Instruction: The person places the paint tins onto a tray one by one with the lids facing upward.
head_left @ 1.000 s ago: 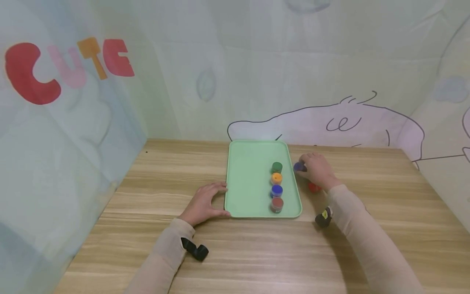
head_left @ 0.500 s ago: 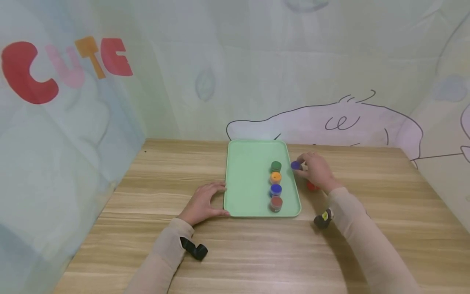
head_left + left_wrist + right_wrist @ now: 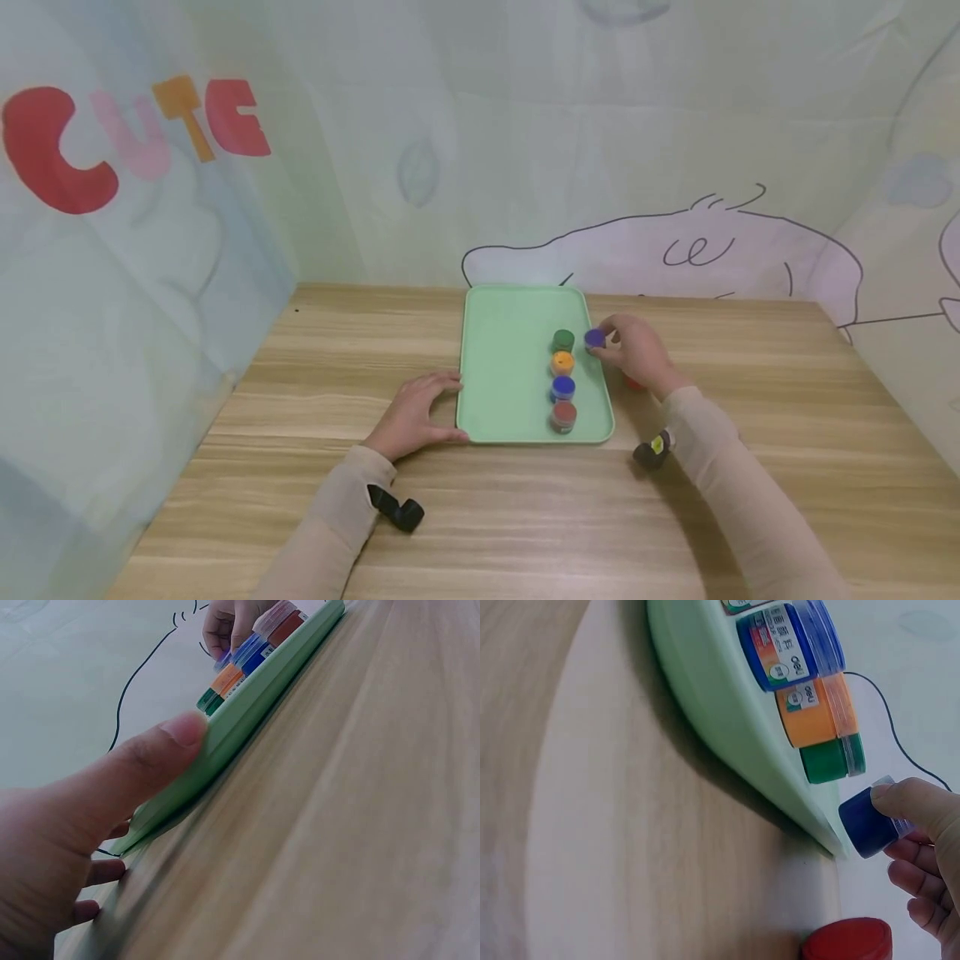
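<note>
My right hand pinches a dark blue-purple paint jar between thumb and fingers. In the head view the jar overlaps the right rim of the light green tray, level with the green jar. On the tray a column of paint jars runs from front to back: brown-red, blue, orange and green. At the tray's front left corner, my left hand rests with thumb and fingers spread. Its thumb touches the rim in the left wrist view.
A red-lidded jar stands on the wooden table right of the tray, partly hidden by the right hand in the head view. A printed cloth backdrop rises behind the table. Both wrists carry small black cameras.
My right hand has moved left with the dark blue-purple jar, from beside the tray to over its right rim. The left hand and the jars on the tray stay put.
</note>
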The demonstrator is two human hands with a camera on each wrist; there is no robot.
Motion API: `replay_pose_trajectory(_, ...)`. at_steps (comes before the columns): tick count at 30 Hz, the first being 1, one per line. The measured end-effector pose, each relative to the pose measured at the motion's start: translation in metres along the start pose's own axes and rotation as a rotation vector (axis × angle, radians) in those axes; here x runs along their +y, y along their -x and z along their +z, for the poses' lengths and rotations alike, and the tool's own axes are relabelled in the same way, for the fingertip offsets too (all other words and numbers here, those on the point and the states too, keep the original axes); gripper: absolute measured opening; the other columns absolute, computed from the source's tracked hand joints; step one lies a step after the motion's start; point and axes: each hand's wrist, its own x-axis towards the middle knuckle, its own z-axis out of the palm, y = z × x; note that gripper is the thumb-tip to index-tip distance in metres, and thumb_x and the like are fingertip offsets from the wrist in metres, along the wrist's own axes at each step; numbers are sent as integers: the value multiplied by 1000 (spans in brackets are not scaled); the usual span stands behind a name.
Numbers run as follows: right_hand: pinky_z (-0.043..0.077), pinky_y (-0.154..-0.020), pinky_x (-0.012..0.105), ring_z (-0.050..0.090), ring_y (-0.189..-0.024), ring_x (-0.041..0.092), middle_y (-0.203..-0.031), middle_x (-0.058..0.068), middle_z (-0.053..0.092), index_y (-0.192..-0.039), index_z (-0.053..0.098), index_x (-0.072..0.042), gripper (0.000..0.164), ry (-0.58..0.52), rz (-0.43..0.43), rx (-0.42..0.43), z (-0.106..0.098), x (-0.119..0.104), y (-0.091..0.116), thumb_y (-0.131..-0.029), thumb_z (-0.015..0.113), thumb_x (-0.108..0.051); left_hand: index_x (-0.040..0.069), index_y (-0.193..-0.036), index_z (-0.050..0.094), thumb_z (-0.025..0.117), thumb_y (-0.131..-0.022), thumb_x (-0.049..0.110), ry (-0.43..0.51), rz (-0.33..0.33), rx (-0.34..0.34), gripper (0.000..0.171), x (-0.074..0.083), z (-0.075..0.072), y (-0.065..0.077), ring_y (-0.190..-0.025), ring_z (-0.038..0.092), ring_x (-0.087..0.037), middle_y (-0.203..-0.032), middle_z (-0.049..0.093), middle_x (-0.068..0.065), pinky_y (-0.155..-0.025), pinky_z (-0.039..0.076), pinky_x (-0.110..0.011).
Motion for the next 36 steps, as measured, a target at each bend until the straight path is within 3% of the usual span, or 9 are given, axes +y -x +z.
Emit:
replay_pose_trajectory(17, 51, -81, 37, 58, -96, 26, -108, 11, 67, -111, 66, -5, 33, -33, 5, -35, 13, -1, -5, -84, 74, -24, 9, -126, 60, 84, -65, 48, 2, -8, -11, 76, 1, 0, 0, -133, 47, -31, -140, 55, -7, -109, 35, -55)
replay_pose_trajectory(36, 52, -86, 43, 59, -97, 28, -107, 15, 66, -109, 67, 0, 36, 70, -31, -24, 13, -1, -3, -84, 75, -24, 9, -126, 60, 84, -65, 47, 3, -4, -10, 76, 2, -1, 1, -132, 47, -32, -139, 55, -8, -108, 36, -55)
